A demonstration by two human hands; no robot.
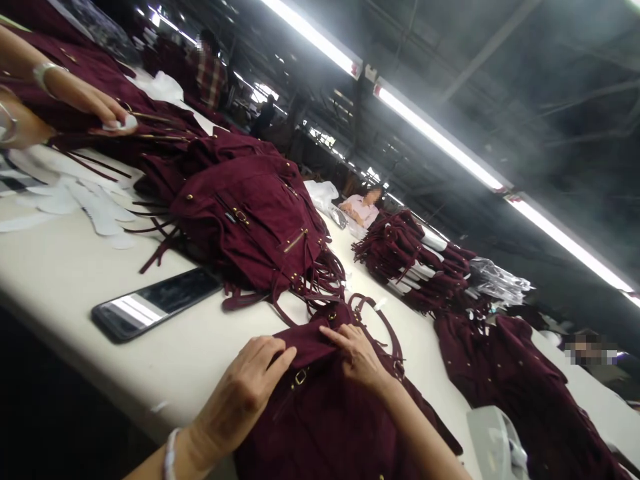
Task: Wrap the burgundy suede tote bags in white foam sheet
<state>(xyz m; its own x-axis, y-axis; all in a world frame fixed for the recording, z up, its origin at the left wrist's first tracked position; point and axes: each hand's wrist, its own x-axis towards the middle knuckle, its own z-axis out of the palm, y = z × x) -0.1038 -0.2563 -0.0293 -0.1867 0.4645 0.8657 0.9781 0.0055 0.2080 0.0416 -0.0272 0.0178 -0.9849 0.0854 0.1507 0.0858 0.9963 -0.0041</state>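
A burgundy fabric bag (345,417) with a small brass-coloured buckle (300,377) lies at the table's near edge, partly cut off by the frame's bottom. My left hand (245,390), with a white band at the wrist, is closed at the bag's upper left side; its fingertips are partly hidden against the cloth. On the flap rests my right hand (359,357), its index finger stretched out along the fabric and its thumb apart. A looped handle (393,327) of the bag stands behind that hand.
A phone (157,303) lies left on the white table (200,360). Finished-looking burgundy bags (250,213) are heaped behind it. Another person's hand (95,100) holds something white near paper strips (95,200). Stacked bags (415,263) and a grey-white device (493,440) are to the right.
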